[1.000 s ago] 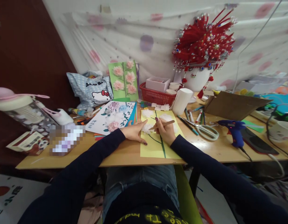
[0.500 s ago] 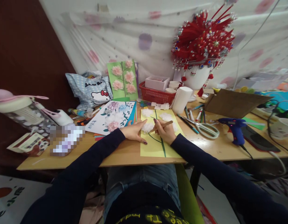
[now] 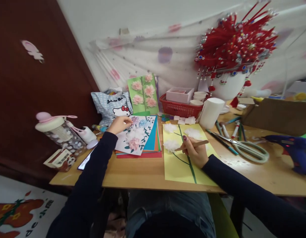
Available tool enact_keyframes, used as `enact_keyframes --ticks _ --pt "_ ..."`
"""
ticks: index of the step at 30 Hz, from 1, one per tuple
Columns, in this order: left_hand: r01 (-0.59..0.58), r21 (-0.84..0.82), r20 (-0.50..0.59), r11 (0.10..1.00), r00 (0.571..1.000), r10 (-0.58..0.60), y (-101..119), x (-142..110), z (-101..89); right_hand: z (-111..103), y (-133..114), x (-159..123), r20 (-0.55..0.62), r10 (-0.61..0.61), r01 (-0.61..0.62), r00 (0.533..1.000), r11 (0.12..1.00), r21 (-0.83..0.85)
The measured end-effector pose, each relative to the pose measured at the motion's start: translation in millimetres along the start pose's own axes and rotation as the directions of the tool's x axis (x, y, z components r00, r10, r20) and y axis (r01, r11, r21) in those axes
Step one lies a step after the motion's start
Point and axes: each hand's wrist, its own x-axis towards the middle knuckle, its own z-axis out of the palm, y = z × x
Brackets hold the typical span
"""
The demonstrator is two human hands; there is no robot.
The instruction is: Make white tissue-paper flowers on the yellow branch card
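My right hand (image 3: 196,152) grips a slim brown tool (image 3: 199,143) that narrows to a point; its exact kind I cannot make out. The point is at the lower edge of a white fluffy flower (image 3: 171,145) on a yellow sheet (image 3: 176,170). A dark green stem with side branches (image 3: 192,170) runs down that sheet, and another white tuft (image 3: 194,133) is at its upper right. My left hand (image 3: 121,124) hovers by the upper left of a white picture with paper flowers (image 3: 123,145), fingers loosely bent and apparently holding nothing.
Coloured sheets (image 3: 153,145) lie under the picture. Scissors (image 3: 252,152), pens (image 3: 224,143) and a blue glue gun (image 3: 291,148) are to the right. Behind stand a paper roll (image 3: 212,112), a red basket (image 3: 177,108) and a green flower card (image 3: 143,94). A bottle (image 3: 60,134) stands left.
My left hand has left the yellow sheet and moved left and up to the white picture. My right hand keeps the brown tool near the same flower. The view has turned left.
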Motion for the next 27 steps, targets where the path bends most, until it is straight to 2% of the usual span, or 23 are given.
enact_keyframes --ticks 3,6,10,13,17,20,21,23,25,27 --pt "-0.038 0.075 0.065 0.996 0.997 0.033 -9 4 16.6 0 2 0 -0.006 0.008 -0.008 1.000 1.000 -0.008" --pt "-0.069 0.094 0.095 0.993 0.994 0.060 -9 6 30.5 -1 3 0 0.005 -0.007 0.007 1.000 1.000 -0.026" --pt "-0.076 0.083 0.088 0.994 0.994 0.069 -6 6 40.6 -1 2 1 0.008 -0.011 0.011 1.000 0.999 -0.037" --pt "-0.050 0.038 0.064 0.998 0.997 0.048 -9 7 37.8 -1 2 1 -0.012 -0.002 0.002 1.000 1.000 -0.026" --pt "-0.007 -0.045 0.051 0.999 0.999 0.009 -6 3 21.1 -1 3 3 -0.029 -0.006 0.006 1.000 1.000 -0.009" --pt "-0.023 -0.189 0.159 0.982 0.986 0.053 18 -9 11.1 -1 3 4 -0.080 -0.010 0.009 0.997 1.000 -0.011" --pt "-0.022 -0.267 0.236 0.963 0.968 0.088 31 -14 10.3 -2 2 3 -0.108 -0.004 0.003 0.994 1.000 -0.007" --pt "-0.009 -0.391 0.415 0.920 0.891 0.185 60 -25 13.3 -4 -1 1 -0.142 0.006 -0.005 0.990 1.000 0.010" --pt "-0.046 -0.424 0.560 0.904 0.772 0.302 89 -36 22.4 -7 -5 -3 -0.113 0.003 0.000 0.994 1.000 0.029" --pt "-0.118 -0.444 0.638 0.888 0.654 0.406 113 -43 35.8 -10 -10 -8 -0.031 -0.022 0.023 0.999 0.999 0.024"
